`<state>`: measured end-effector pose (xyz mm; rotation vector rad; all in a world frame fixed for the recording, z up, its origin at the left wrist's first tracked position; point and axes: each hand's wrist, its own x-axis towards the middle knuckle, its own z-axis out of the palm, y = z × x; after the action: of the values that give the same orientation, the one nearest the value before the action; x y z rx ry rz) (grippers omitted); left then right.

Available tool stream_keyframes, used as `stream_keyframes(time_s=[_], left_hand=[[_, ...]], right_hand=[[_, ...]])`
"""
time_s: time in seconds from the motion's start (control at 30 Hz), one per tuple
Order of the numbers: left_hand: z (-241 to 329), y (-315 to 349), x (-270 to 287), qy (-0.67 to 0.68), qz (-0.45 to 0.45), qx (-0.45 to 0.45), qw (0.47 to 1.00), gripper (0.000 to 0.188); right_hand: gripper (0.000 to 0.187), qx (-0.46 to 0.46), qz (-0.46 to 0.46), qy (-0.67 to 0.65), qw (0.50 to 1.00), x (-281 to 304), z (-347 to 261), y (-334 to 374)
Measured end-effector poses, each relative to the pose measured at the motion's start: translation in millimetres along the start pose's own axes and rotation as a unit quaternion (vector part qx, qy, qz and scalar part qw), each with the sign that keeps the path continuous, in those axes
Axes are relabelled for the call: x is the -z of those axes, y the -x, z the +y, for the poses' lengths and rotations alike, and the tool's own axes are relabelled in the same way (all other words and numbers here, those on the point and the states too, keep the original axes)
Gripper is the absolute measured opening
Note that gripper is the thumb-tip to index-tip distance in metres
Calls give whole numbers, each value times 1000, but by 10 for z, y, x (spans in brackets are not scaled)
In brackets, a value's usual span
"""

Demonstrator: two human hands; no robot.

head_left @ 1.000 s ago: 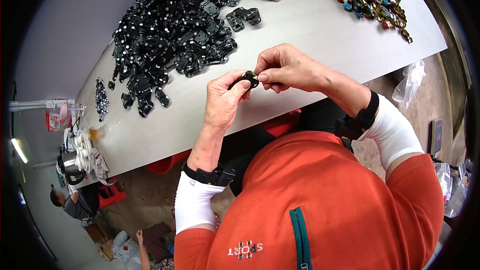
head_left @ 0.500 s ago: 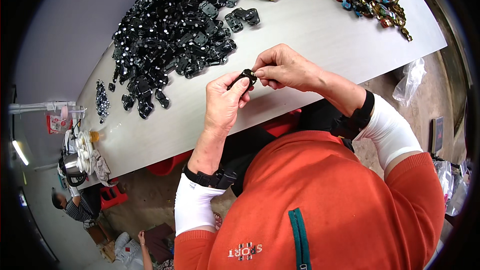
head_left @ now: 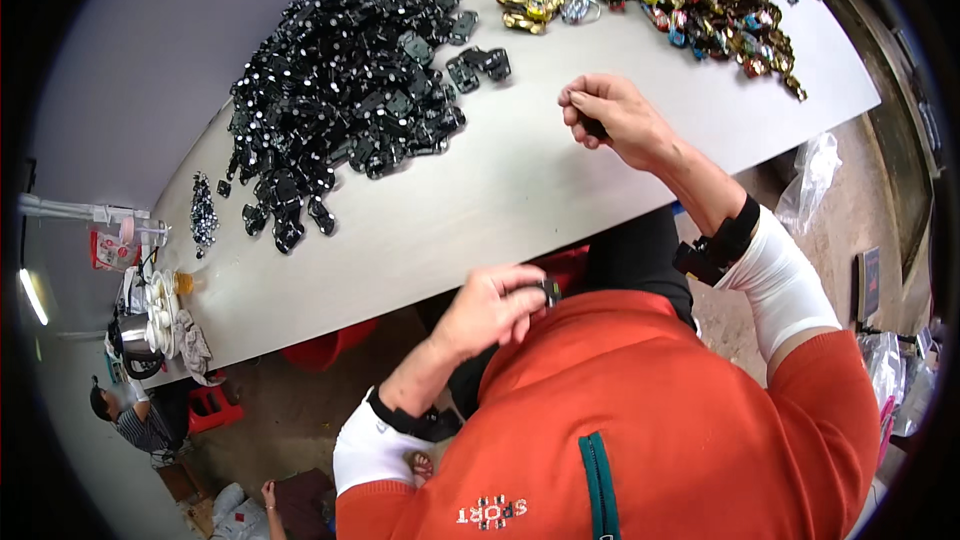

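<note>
My left hand (head_left: 485,312) is low, in front of my body just off the table's near edge. Its fingers close round a small black toy car chassis (head_left: 549,292), of which only one end shows. Above the table, my right hand (head_left: 618,122) is curled, thumb against the fingers; something dark shows in its palm, but I cannot make out what. Ahead on the left lies a big heap of black toy car chassis (head_left: 340,80), a few apart beside it (head_left: 480,67). A heap of shiny gold and coloured toy car bodies (head_left: 700,0) lies at the far right.
The pale table (head_left: 420,230) curves across the view. A small pile of shiny little parts (head_left: 203,215) lies at its left, near a kettle (head_left: 138,335) and a cloth (head_left: 193,340). Red stools (head_left: 213,407) stand below. A co-worker (head_left: 150,420) is at far left.
My hands were together at the chassis above the table. They have parted: the left came down toward my body with the chassis, the right moved off to the right. The view shifted slightly.
</note>
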<state>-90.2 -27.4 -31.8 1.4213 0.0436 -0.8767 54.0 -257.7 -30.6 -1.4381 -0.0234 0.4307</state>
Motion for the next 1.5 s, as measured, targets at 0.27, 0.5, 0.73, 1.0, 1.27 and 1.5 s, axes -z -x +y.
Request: stream_keyframes(time_s=[0.27,0.5,0.73,1.0,1.27,1.5], left_hand=[[-1665,-1134,543,351,91,91,927,22],[-1039,-416,275,-352,58,-25,934,36],[6,-70,207,-64,60,-139,986,17],[726,-870,703,313,100,-226,917,27],[640,-927,637,414,7,-274,868,32],[509,-749,657,407,8,-226,885,39]], right_hand=[[15,152,27,405,901,-56,-18,-552],[28,193,105,558,800,-367,-182,-1010],[31,199,97,532,817,-256,-99,-1426],[17,-157,-192,-129,960,-290,-331,-643],[20,-131,-245,-59,959,-330,-220,-525],[22,118,221,477,842,730,-436,-1653]])
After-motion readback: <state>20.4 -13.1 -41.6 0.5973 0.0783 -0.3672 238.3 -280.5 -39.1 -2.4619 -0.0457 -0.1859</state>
